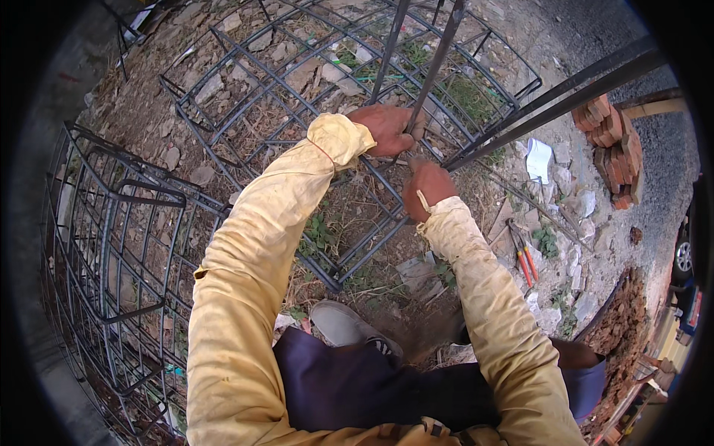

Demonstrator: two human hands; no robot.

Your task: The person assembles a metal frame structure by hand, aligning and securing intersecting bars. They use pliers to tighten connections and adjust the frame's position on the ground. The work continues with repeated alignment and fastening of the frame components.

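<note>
Left hand: left hand [387, 128] wrapped shut around an upright steel bar [430, 70], knuckles up, at the centre of the view, above the flat cage.
Right hand: right hand [428, 187] just below and right of the left one, fingers curled in against the same joint of bars; whether it pinches a wire or a tool there, cannot tell.
Steel bar: thin, dark, rising toward the far edge beside a second bar, both leaning slightly.
Flat cage: rebar cage [312, 67] of crossed rods lying on stony ground, far and left of the hands.
Second cage: another rebar cage [111, 245] standing at the left edge.
Pliers: orange-handled pliers [524, 260] on the rubble, right of the right forearm.
Bricks: stack of red bricks [613, 145] at far right.
Shoe: grey shoe [346, 325] near, between the sleeves.
</note>
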